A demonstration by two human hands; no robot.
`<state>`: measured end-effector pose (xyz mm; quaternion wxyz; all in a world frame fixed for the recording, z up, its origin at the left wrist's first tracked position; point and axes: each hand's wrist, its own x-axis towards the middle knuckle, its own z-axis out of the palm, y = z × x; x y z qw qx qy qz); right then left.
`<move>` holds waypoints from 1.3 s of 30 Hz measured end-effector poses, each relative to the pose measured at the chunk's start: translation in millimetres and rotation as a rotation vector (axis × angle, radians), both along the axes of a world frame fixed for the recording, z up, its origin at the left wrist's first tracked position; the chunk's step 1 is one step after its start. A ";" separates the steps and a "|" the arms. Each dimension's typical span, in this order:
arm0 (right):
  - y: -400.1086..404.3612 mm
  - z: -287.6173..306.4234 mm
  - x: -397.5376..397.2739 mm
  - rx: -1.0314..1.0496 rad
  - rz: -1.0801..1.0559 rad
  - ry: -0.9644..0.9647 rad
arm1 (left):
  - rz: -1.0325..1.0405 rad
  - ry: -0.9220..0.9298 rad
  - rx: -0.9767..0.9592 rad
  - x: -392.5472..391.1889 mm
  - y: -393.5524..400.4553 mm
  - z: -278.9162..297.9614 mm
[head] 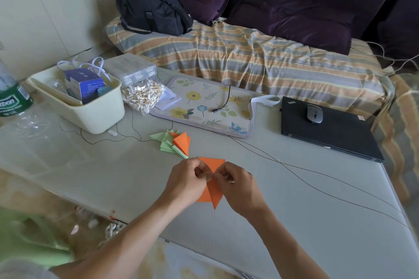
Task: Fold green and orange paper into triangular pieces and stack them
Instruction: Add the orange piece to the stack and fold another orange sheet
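An orange paper piece [214, 190], partly folded with a point toward me, lies on the pale table [294, 210] between my hands. My left hand [188, 182] pinches its left side at the middle. From the right, my right hand [238, 184] pinches the same spot, so the fingertips of both hands meet over the fold. The middle of the paper is hidden by my fingers. Just beyond, a loose pile of folded green and orange triangles [175, 142] rests on the table, orange ones on top.
A cream tub [90, 111] with a blue box stands at the back left, a bag of cotton swabs [141, 97] and a floral mat [204, 106] behind the pile. To the right sits a black laptop [328, 133] with a mouse. Thin cables cross the table.
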<state>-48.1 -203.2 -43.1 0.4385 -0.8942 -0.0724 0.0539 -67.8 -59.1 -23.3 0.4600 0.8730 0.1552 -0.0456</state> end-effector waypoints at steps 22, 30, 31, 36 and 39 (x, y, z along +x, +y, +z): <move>-3.5 -2.5 5.9 0.024 -0.101 0.059 | 0.231 -0.034 -0.162 3.0 0.9 -3.3; -4.0 3.0 0.7 0.220 -0.102 0.205 | 0.223 -0.067 -0.234 1.6 1.2 0.3; -4.1 3.3 -0.2 0.227 -0.094 0.221 | 0.200 -0.078 -0.228 0.5 1.1 1.7; -6.5 2.1 1.0 0.225 -0.125 0.215 | 0.011 -0.088 -0.119 -1.2 -0.9 3.5; -8.5 1.0 2.9 0.189 -0.133 0.192 | -0.044 -0.075 -0.083 -1.2 -1.1 4.4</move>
